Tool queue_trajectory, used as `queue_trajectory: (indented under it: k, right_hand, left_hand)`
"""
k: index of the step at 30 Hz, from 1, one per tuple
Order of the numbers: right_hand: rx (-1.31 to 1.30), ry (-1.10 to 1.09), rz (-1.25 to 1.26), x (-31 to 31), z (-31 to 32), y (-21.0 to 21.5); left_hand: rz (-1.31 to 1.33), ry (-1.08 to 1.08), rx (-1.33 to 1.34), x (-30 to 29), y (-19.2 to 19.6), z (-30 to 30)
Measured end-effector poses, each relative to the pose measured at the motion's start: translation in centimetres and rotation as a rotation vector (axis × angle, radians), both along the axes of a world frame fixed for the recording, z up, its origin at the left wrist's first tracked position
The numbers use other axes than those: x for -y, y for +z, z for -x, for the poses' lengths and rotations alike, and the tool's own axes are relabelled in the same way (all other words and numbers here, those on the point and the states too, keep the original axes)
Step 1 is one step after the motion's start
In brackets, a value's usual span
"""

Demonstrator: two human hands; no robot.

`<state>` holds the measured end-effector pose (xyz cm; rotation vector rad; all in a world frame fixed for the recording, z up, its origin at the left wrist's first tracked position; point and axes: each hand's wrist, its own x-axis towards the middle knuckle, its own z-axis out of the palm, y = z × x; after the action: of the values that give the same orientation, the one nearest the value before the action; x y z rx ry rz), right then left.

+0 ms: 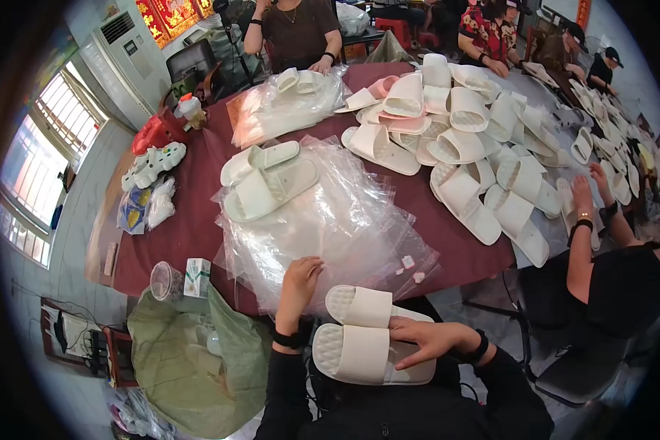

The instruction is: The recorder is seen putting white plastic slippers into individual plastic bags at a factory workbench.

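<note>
Cream slide sandals point(367, 334), a stacked pair, sit in the lap just below the tabletop point(198, 220) edge, not yet in a bag. The right hand point(425, 341) lies flat and open on top of them, while the left hand point(301, 275) reaches forward, fingers pinching at the heap of clear plastic bags point(345, 220). Many loose sandals point(484, 147) further along look still unpacked.

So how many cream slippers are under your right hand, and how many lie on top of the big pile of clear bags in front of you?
Cream slippers under the right hand: 2
Cream slippers on top of the clear bag pile: 2
Total: 4
</note>
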<state>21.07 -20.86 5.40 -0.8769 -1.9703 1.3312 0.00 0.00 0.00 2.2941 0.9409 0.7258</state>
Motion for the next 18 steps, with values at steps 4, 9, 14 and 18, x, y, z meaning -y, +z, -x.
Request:
queue_trajectory:
  k: [4,9,14,18]
  right_hand:
    - [-0.007,0.048,-0.028,-0.4,0.3,0.5]
    - [-0.047,0.047,0.023,-0.4,0.1,0.7]
    - [-0.006,-0.033,-0.031,-0.7,0.0,0.8]
    - [0.191,-0.263,-0.216,-0.9,-0.3,1.0]
  left_hand:
    - [0.061,-0.028,0.182,0.6,0.0,-0.7]
    - [-0.107,-0.094,0.152,0.9,0.2,-0.9]
    - [-0.041,0.102,0.144,0.8,-1.5,0.1]
    - [0.044,0.107,0.221,0.7,-1.4,0.1]
